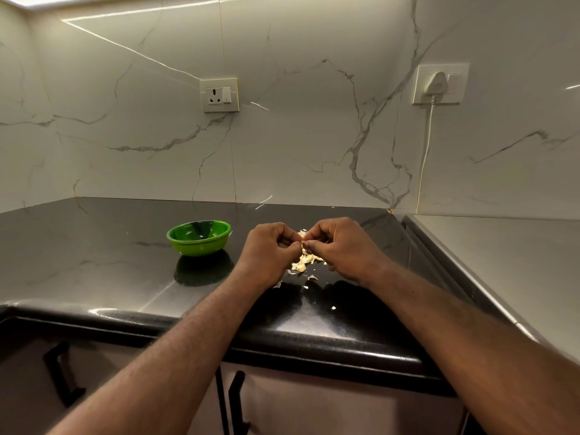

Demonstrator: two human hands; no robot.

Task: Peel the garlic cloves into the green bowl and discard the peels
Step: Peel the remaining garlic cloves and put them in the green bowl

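My left hand (270, 249) and right hand (339, 246) meet fingertip to fingertip above the counter (94, 252), and both pinch one garlic clove (303, 244) between them. Loose peels (303, 262) lie on the counter just beneath my hands. The bowl (197, 248) stands near my left hand, on its outer side, not touching it.

Veined white marble walls (298, 136) meet a glossy black counter (94, 246). 2 sockets: left socket (219, 95), and right socket (458, 80) holding a white plug (434, 84) with hanging cord (426, 146). Cabinets (314, 403) below have black handles (235, 400).
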